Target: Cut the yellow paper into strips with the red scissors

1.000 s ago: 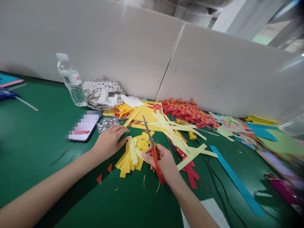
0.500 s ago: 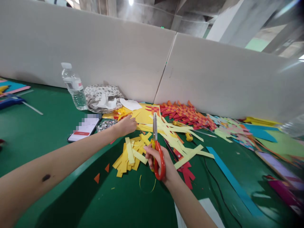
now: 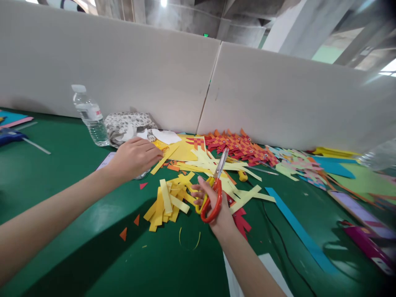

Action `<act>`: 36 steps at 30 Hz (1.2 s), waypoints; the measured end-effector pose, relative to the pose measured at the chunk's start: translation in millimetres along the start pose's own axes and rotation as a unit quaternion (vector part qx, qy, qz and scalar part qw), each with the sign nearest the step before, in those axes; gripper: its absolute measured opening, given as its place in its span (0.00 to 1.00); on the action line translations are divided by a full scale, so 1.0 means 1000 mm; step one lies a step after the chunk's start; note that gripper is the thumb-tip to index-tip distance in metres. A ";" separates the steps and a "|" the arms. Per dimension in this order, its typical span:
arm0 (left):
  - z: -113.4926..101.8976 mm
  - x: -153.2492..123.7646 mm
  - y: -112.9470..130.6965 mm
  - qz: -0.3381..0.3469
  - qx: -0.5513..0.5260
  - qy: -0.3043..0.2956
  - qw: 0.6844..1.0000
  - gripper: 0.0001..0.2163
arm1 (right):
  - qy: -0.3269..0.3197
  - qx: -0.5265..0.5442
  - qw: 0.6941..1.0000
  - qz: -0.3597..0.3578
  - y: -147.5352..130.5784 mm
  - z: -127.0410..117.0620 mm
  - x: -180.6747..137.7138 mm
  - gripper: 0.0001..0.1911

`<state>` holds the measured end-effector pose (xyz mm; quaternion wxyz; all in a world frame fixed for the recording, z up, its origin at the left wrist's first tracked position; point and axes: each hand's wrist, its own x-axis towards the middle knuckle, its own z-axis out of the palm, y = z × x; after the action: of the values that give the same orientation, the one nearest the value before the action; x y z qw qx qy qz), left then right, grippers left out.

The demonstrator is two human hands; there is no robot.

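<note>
My left hand (image 3: 137,159) has its fingers closed, with the tips at a yellow paper strip (image 3: 164,160) that slants down from them. It hides part of a phone and of the clear bag behind it. In my right hand (image 3: 224,220) are scissors (image 3: 213,198) with one red and one yellow handle. Their blades are together and point away from me, over pale yellow strips (image 3: 230,166). A pile of darker yellow strips (image 3: 159,208) lies between my hands. Red paper pieces (image 3: 241,222) lie beside my right wrist.
Woven red-and-orange paper fish (image 3: 244,148) are heaped along the white partition (image 3: 278,95). A water bottle (image 3: 91,117) and a patterned cloth bag (image 3: 131,126) stand back left. A blue strip (image 3: 301,231), a black cord (image 3: 280,243) and a phone (image 3: 361,212) lie at right.
My left hand has drawn back to the left and upward, and a yellow strip now shows at its fingertips. The scissors have tilted right, with the right hand's fingers looser.
</note>
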<state>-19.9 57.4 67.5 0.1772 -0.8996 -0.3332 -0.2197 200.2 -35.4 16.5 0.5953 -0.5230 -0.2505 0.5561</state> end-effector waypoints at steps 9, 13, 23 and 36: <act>-0.018 -0.049 0.066 0.061 -0.164 -0.064 0.982 0.11 | -0.017 0.000 0.999 -0.036 0.007 -0.001 0.001 0.18; -0.006 -0.047 0.074 -0.014 -0.329 -0.089 0.940 0.08 | -0.059 -0.007 0.998 -0.025 0.006 0.001 -0.002 0.17; 0.032 -0.038 0.058 -0.249 -0.612 -0.055 0.749 0.06 | -0.201 -0.177 0.961 0.070 0.003 0.009 -0.014 0.11; 0.040 -0.040 0.059 -0.280 -0.727 0.013 0.626 0.05 | -0.141 -0.183 0.970 0.075 0.004 0.004 -0.009 0.14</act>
<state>4.0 13.4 3.3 -0.6007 -0.5959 -0.2986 -0.4415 193.2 -43.1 16.4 0.4045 -0.5567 -0.3893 0.6123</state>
